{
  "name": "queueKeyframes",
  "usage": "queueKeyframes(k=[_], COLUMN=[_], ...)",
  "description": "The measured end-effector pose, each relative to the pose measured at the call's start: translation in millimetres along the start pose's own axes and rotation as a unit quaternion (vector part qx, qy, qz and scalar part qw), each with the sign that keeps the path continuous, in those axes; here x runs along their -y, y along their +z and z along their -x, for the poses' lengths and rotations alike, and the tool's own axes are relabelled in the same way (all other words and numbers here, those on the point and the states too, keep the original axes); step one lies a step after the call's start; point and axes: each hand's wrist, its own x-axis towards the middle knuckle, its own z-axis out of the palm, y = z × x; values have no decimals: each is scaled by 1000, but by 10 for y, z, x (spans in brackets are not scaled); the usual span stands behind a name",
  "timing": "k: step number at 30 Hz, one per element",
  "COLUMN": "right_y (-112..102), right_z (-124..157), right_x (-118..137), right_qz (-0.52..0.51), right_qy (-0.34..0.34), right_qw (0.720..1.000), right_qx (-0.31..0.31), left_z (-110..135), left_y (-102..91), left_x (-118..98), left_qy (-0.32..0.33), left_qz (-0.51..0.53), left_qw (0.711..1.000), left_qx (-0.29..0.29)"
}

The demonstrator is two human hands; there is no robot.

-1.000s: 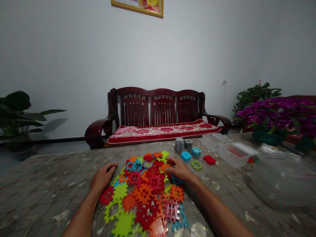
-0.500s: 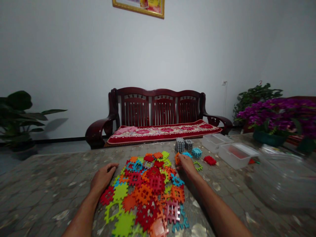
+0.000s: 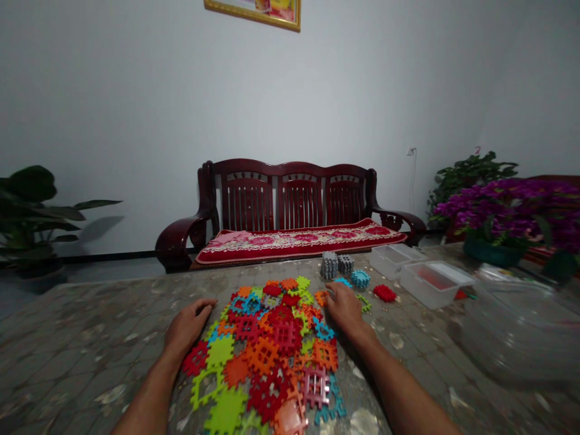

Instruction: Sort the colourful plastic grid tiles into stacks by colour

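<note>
A loose heap of flat, notched plastic building pieces (image 3: 261,355) in red, orange, lime, blue and pink covers the middle of the table. My left hand (image 3: 188,323) rests at the heap's left edge, thumb and fingers apart, holding nothing. At the far right side of the heap, my right hand (image 3: 345,309) is low over the table, its fingers loosely bent. An orange notched piece (image 3: 321,298) lies flat beside those fingertips; whether they touch it is hard to see. A lime frame piece (image 3: 364,303) lies just right of that hand.
Beyond my right hand stand grey stacked pieces (image 3: 330,266), a blue stack (image 3: 360,278) and a red stack (image 3: 385,293). Clear plastic boxes (image 3: 430,290) and a large clear container (image 3: 521,338) occupy the right side, near a purple flower pot (image 3: 493,254). A wooden bench (image 3: 299,199) is behind the table.
The orange piece, upright in my right fingers before, now lies flat on the table beside them. My right hand has turned and lowered slightly. My left hand stays in place.
</note>
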Motion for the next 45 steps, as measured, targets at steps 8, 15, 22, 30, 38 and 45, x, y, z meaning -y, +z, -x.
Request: queueKeyframes(k=[8, 15, 22, 30, 38, 45], right_y=[-33, 46, 168, 299, 276, -40], right_z=[65, -7, -270, -468, -409, -208], right_x=[68, 107, 621, 971, 929, 457], right_qz=[83, 37, -6, 88, 104, 14], right_qy=[-52, -63, -60, -37, -40, -9], right_qw=[993, 997, 996, 989, 990, 999], right_qx=[73, 39, 69, 109, 82, 34], left_z=[-6, 5, 1, 2, 2, -18], left_y=[22, 13, 28, 18, 25, 26], left_x=[27, -3, 17, 13, 15, 37], left_qy=[0, -11, -12, -13, -6, -12], left_qz=[-2, -9, 5, -6, -1, -4], left_qw=[1000, 1000, 1000, 1000, 1000, 1000], left_qx=[2, 1, -3, -1, -10, 7])
